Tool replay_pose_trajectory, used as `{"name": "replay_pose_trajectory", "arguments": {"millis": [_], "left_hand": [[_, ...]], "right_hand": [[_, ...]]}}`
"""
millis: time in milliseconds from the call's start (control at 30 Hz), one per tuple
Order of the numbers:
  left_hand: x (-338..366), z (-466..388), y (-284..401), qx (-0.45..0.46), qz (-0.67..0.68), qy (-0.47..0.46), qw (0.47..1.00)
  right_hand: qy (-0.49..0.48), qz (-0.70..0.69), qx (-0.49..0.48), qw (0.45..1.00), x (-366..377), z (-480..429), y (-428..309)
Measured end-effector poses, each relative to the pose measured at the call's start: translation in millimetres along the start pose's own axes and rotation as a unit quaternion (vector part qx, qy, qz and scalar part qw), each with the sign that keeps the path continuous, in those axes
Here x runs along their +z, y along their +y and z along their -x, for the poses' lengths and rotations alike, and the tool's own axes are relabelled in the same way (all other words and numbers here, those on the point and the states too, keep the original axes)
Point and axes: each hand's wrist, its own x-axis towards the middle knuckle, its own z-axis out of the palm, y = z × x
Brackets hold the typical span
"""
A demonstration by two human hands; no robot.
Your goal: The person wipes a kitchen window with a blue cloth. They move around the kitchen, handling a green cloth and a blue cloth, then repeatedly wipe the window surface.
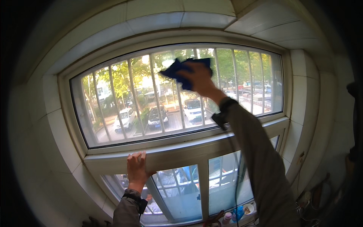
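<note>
A dark blue cloth (181, 68) is bunched under my right hand (200, 79), which presses it against the upper window pane (175, 113) a little right of the middle. My left hand (137, 168) holds onto the window's crossbar (175, 151) with its fingertips over the top edge, below the pane. Both wrists wear dark straps, and a cable hangs from the right one. Metal bars stand outside the glass.
Lower sliding panes (181, 195) sit beneath the crossbar. On the sill at the bottom right are a pinkish bottle (227, 218), a blue plastic bag (237, 213) and a small white bowl (248, 209). Tiled walls (61, 127) frame the window.
</note>
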Motion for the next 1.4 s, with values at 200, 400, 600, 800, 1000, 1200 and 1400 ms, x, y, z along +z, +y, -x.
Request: {"name": "replay_pose_trajectory", "arguments": {"millis": [200,400,600,800,1000,1200,1400], "left_hand": [[0,0,1,-0.011,0.013,-0.001,1.000],[4,1,-1,-0.010,0.001,0.017,1.000],[4,4,1,-0.035,0.008,-0.014,0.999],[5,2,1,-0.019,-0.001,-0.004,1.000],[7,-1,2,-0.004,-0.023,0.000,1.000],[1,-3,6,-0.006,-0.015,-0.002,1.000],[0,-1,3,-0.001,-0.017,-0.010,1.000]], "right_hand": [[0.069,0.110,0.419,0.899,-39,60,82],[0.082,0.090,0.589,0.799,-7,-13,41],[-0.016,0.059,0.335,0.940,37,-106,-82],[-0.127,-0.074,0.092,0.985,57,-136,-167],[-0.085,-0.186,-0.079,0.976,74,-58,-225],[-0.053,-0.101,-0.042,0.993,37,-19,-132],[0.006,0.011,0.155,0.988,-26,58,26]]}}
